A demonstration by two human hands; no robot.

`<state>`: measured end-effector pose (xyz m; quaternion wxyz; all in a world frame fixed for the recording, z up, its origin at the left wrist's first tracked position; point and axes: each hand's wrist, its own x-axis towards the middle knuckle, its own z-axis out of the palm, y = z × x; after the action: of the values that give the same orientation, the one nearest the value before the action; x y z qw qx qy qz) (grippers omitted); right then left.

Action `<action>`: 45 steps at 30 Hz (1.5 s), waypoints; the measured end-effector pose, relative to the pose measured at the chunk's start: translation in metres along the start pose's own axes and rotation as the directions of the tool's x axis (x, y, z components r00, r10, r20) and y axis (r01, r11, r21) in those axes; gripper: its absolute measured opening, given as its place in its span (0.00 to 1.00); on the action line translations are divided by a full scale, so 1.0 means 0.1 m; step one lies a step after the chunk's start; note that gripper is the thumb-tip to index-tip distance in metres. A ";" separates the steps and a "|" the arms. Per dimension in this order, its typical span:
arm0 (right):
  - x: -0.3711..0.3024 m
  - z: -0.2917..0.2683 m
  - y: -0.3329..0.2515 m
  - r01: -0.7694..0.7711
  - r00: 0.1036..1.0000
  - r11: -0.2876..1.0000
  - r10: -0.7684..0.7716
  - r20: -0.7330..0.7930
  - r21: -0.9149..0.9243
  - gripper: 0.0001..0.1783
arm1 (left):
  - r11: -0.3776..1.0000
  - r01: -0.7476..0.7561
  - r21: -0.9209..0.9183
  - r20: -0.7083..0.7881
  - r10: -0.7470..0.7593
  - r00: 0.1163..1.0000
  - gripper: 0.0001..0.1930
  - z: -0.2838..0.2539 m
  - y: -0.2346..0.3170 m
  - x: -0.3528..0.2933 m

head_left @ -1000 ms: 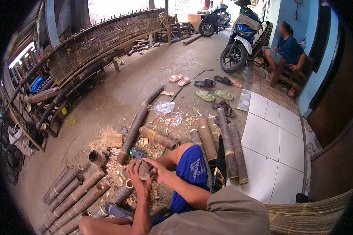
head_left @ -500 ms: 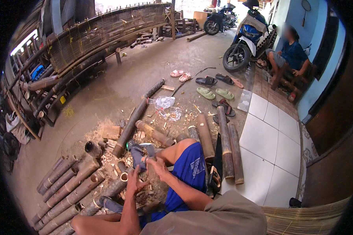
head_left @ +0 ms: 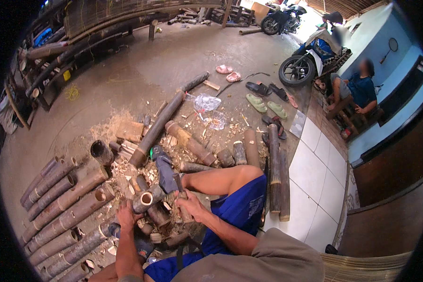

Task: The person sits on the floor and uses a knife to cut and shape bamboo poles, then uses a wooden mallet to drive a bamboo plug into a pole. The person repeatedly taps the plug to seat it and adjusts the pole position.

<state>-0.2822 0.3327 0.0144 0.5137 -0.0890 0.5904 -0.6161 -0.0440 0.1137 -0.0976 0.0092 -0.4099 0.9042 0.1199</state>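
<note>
My right hand [head_left: 190,205] is closed around a chopping knife [head_left: 177,182], its dark metal blade pointing up and away and a thick pale handle below my fist. My left hand [head_left: 127,215] is at the left side of a short bamboo tube [head_left: 138,203], its fingers curled against it; part of the grip is hidden. The tube's pale, hollow cut end faces up toward me. Beyond the tube is my shod foot [head_left: 163,164]. Bamboo stubs [head_left: 160,217] and chips lie between my legs.
Several cut bamboo tubes [head_left: 66,195] lie in a row at left. A long bamboo pole [head_left: 157,129] stretches away ahead. Upright-leaning bamboo lengths [head_left: 274,174] are by the white tiles [head_left: 310,183]. Sandals [head_left: 256,103], a plastic bag [head_left: 207,102], a motorbike [head_left: 310,61] and a seated person [head_left: 359,94] are farther off.
My left hand has moved down and left, away from my right hand, onto the bamboo tube. The tube's cut end now sits higher. My right hand still holds the knife; the view has shifted.
</note>
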 end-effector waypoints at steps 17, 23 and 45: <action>0.05 0.87 0.38 -0.257 0.962 0.965 0.260 -0.079 0.052 0.11 | 0.991 -0.044 -0.125 0.064 0.052 0.997 0.50 -0.27 0.21 -0.02; 0.02 1.18 0.82 -0.293 0.947 0.943 0.309 -0.090 0.156 0.11 | 0.942 -0.117 -0.316 0.192 0.184 0.964 0.52 -0.36 0.37 0.28; 1.47 0.61 -0.53 0.283 0.755 0.125 0.583 0.301 -0.951 0.18 | 0.918 0.243 -0.314 -0.108 -0.289 0.951 0.44 -0.20 0.82 0.38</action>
<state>-0.3339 0.1734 0.0025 0.5520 -0.5336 0.6382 0.0574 -0.1281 0.1332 -0.0656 -0.1052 -0.5337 0.8097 0.2202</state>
